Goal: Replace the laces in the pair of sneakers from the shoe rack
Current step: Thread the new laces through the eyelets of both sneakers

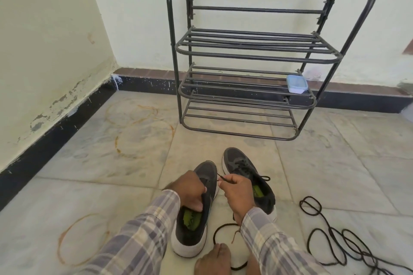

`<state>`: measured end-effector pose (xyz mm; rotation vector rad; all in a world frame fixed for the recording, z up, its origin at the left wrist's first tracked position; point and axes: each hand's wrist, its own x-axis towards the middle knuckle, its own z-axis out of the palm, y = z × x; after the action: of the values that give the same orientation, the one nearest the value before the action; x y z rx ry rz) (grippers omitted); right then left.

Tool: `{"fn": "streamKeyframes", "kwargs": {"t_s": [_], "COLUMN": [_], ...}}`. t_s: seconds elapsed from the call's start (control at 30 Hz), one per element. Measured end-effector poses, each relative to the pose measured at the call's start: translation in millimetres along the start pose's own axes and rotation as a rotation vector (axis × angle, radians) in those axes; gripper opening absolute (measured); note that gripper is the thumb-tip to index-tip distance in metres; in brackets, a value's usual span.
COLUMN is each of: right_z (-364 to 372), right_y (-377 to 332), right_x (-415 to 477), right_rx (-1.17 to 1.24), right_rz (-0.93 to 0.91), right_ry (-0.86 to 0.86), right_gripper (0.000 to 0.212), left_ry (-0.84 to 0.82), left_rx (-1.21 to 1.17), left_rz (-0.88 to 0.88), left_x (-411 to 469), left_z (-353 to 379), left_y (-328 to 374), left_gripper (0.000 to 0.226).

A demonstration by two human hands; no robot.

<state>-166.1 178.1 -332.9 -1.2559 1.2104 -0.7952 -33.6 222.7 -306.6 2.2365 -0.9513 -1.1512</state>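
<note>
At six o'clock, the left hand (187,190) curled round the tongue of the near sneaker (190,244) — the right hand (238,193) pinched a black lace (220,177) tip beside its front eyelets. Lacing this shoe seemed underway; next, the tip needed steering into an eyelet.

Home room corner: tiled floor (93,163), scuffed painted walls (44,40), black metal shoe rack (250,56).

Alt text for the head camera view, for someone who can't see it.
A person's left hand holds a grey sneaker on the floor while the right hand pinches a black lace beside it. A second sneaker, loose laces and a black shoe rack are nearby.
</note>
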Motion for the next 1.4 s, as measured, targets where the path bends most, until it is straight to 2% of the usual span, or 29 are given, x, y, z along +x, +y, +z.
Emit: {"fn": "streamKeyframes", "kwargs": {"t_s": [0.07,0.13,0.17,0.3,0.37,0.47,0.57,0.8,0.9,1.23,1.4], "right_z": [8.1,16.9,20.7,30.0,32.3,31.1,30.7,32.1,34.0,33.5,29.3], "right_y": [6.0,13.0,15.6,27.4,33.1,38.8,41.6,24.6,20.8,21.7,21.3], "right_x": [7.5,16.9,21.0,30.3,34.6,40.4,45.8,45.4,43.0,47.0,53.2], "right_rx": [0.007,0.014,0.01,-0.063,-0.132,-0.257,-0.378,-0.744,-0.827,-0.683,-0.641], "right_rz": [0.023,0.051,0.059,0.055,0.042,0.003,-0.004,-0.11,-0.145,-0.084,-0.074], "right_ry": [-0.005,0.01,0.028,0.018,0.017,0.022,0.024,-0.062,-0.096,-0.04,-0.095], "right_gripper": [0.014,0.018,0.021,0.033,0.033,0.02,0.012,0.013,0.012,0.012,0.006], "left_ry": [0.097,0.269,0.302,0.17,0.208,0.255,0.258,0.258,0.267,0.282,0.285], "left_rx": [0.06,0.264,0.289,0.355,0.316,0.269,0.242,0.142,0.106,-0.002,0.0], "left_rz": [0.041,0.151,0.182,0.203,0.204,0.249,0.286,0.274,0.265,0.261,0.233], "left_x": [4.5,18.5,24.9,41.0,49.4,55.8,57.1,56.3,55.7,57.7,58.9], "left_z": [-13.1,-19.1,-19.2,-3.2,5.1,11.4,13.8,21.3,23.0,30.2,31.6], "left_y": [8.1,10.3,10.0,-8.7,-20.0,-26.4,-28.5,-33.4,-35.2,-40.5,-39.8], "left_gripper": [0.023,0.013,0.012,0.02,0.018,0.009,0.013,0.016,0.016,0.022,0.02]}}
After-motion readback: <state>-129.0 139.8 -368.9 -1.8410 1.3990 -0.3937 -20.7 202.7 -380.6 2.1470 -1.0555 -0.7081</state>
